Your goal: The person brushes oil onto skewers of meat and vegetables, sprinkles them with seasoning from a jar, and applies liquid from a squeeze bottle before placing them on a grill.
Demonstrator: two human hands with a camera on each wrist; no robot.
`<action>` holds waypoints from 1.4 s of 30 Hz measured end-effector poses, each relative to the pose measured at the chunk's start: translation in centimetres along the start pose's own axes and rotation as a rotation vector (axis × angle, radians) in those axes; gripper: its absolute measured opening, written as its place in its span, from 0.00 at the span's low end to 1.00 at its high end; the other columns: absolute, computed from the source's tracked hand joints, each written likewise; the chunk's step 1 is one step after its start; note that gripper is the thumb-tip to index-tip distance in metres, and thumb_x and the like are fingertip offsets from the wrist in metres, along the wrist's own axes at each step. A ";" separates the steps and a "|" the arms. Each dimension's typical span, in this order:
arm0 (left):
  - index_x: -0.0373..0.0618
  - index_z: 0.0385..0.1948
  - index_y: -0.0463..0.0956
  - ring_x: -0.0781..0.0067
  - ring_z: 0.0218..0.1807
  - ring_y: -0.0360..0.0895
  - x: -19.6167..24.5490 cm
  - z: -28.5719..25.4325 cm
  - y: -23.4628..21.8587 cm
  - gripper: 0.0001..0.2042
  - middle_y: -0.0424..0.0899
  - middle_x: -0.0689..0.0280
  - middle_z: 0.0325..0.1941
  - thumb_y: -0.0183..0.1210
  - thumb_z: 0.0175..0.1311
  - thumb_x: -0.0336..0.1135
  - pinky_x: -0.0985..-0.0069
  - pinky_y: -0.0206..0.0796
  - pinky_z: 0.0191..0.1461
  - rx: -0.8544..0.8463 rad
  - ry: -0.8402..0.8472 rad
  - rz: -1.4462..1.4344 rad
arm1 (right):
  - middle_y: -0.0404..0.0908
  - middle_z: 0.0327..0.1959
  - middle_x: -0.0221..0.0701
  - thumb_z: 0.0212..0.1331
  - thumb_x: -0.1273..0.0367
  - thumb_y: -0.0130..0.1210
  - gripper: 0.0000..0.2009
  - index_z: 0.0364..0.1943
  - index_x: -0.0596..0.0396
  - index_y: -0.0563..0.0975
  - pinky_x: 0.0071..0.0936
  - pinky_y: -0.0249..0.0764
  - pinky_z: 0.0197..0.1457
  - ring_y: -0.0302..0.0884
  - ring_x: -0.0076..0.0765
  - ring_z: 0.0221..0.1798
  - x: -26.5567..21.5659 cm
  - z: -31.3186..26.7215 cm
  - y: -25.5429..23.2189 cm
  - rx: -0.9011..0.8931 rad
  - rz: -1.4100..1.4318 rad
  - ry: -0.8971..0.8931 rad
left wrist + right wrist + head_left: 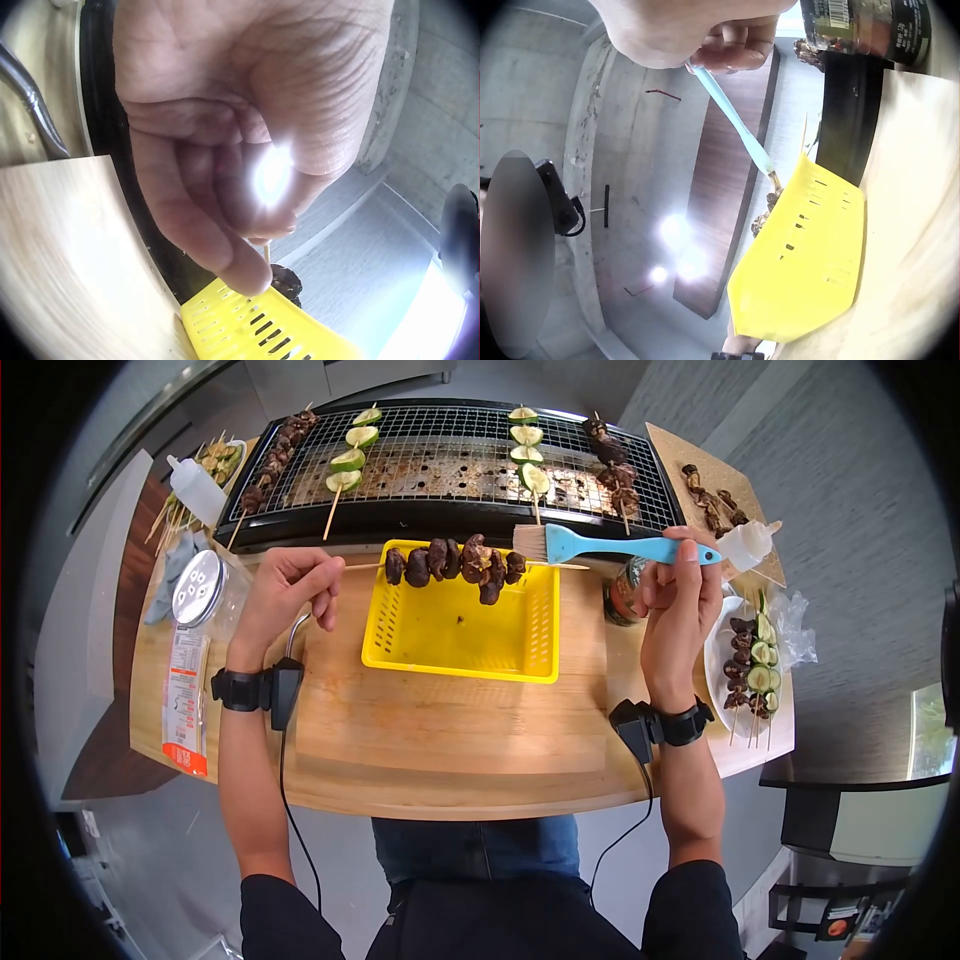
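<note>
My left hand (285, 600) pinches the bare left end of a skewer of dark meat pieces (440, 560), held level over the yellow basket (460, 672). My right hand (682, 600) grips the blue handle of a brush (620, 548); its pale bristles touch or hang just by the meat at the right part of the skewer. In the left wrist view the fingers of my left hand (217, 165) are curled round the stick, with a meat piece (286, 283) beyond. The right wrist view shows the brush (735, 116) angled down to the meat behind the basket wall (802, 255).
Behind the basket stands a grill (430, 470) with meat and green-vegetable skewers. On the left are a shaker jar (200, 590), a white squeeze bottle (196, 490) and a packet (186, 700). A dark jar (625, 595) and a plate of skewers (718, 670) stand on the right.
</note>
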State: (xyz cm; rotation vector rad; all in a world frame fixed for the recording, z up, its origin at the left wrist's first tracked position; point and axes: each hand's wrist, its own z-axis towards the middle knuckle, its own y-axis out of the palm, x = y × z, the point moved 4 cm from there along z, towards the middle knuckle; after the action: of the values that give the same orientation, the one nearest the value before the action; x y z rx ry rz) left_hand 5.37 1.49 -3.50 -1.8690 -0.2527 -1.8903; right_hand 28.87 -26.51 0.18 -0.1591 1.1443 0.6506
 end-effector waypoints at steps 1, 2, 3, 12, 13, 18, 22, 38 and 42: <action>0.37 0.21 0.74 0.79 0.14 0.74 0.0 0.0 0.0 0.15 0.72 0.69 0.12 0.55 0.68 0.36 0.82 0.65 0.19 0.000 0.002 0.002 | 0.64 0.21 0.23 0.71 0.62 0.45 0.12 0.43 0.56 0.72 0.16 0.60 0.19 0.62 0.16 0.18 0.1 0.0 -0.1 0.000 0.000 0.001; 0.37 0.21 0.74 0.79 0.14 0.73 0.0 0.0 0.0 0.15 0.72 0.69 0.12 0.55 0.68 0.36 0.82 0.65 0.19 -0.001 0.004 0.004 | 0.64 0.21 0.23 0.71 0.62 0.45 0.12 0.43 0.56 0.72 0.16 0.60 0.19 0.62 0.16 0.18 0.1 0.1 -0.2 0.007 0.000 -0.001; 0.37 0.21 0.74 0.79 0.14 0.73 0.0 0.0 0.0 0.15 0.72 0.69 0.12 0.55 0.68 0.36 0.82 0.65 0.19 -0.001 0.004 0.005 | 0.64 0.21 0.23 0.71 0.62 0.45 0.12 0.43 0.56 0.72 0.16 0.60 0.19 0.62 0.16 0.18 0.2 0.1 -0.2 0.013 0.001 -0.003; 0.37 0.22 0.75 0.80 0.15 0.73 -0.2 0.1 -0.1 0.14 0.74 0.68 0.13 0.55 0.67 0.35 0.83 0.66 0.20 0.006 0.010 -0.015 | 0.64 0.20 0.22 0.70 0.63 0.46 0.11 0.42 0.57 0.73 0.16 0.57 0.18 0.61 0.16 0.17 -0.2 -0.4 0.1 -0.015 0.019 -0.030; 0.37 0.22 0.75 0.80 0.15 0.73 -0.2 0.0 -0.1 0.14 0.74 0.68 0.13 0.55 0.68 0.35 0.83 0.66 0.20 0.009 0.009 -0.011 | 0.64 0.20 0.22 0.70 0.63 0.46 0.11 0.42 0.57 0.73 0.16 0.57 0.18 0.61 0.16 0.17 -0.2 -0.5 0.0 -0.015 0.019 -0.031; 0.37 0.22 0.75 0.80 0.15 0.74 -0.1 0.1 0.0 0.14 0.73 0.69 0.13 0.55 0.68 0.35 0.83 0.65 0.20 0.006 0.007 -0.007 | 0.66 0.20 0.21 0.69 0.66 0.47 0.09 0.40 0.57 0.75 0.13 0.53 0.19 0.59 0.12 0.17 0.5 -0.8 0.6 -0.142 -0.021 0.020; 0.37 0.21 0.75 0.80 0.15 0.74 -0.2 0.1 -0.1 0.14 0.73 0.69 0.12 0.55 0.68 0.36 0.83 0.65 0.20 -0.005 -0.002 0.008 | 0.66 0.20 0.20 0.68 0.67 0.49 0.08 0.40 0.57 0.76 0.12 0.52 0.19 0.58 0.10 0.17 0.3 -1.0 0.7 -0.136 -0.070 0.022; 0.36 0.26 0.79 0.80 0.16 0.75 -0.1 0.0 -0.1 0.10 0.78 0.67 0.16 0.57 0.66 0.32 0.83 0.67 0.21 -0.012 0.016 0.006 | 0.70 0.21 0.23 0.69 0.65 0.48 0.10 0.43 0.58 0.74 0.14 0.57 0.19 0.63 0.15 0.17 -0.5 -0.7 0.7 -0.016 0.027 -0.002; 0.35 0.26 0.79 0.80 0.16 0.75 0.0 0.0 -0.1 0.10 0.78 0.67 0.16 0.57 0.65 0.32 0.83 0.68 0.21 -0.010 0.016 0.020 | 0.72 0.23 0.25 0.70 0.64 0.48 0.11 0.44 0.57 0.74 0.13 0.60 0.19 0.65 0.15 0.17 -0.1 -0.7 0.9 -0.046 -0.039 0.055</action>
State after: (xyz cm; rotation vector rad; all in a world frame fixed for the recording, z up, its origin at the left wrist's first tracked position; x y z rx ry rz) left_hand 5.31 1.57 -3.44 -1.8557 -0.2184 -1.8954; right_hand 27.77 -26.10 0.12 -0.2388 1.1774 0.6417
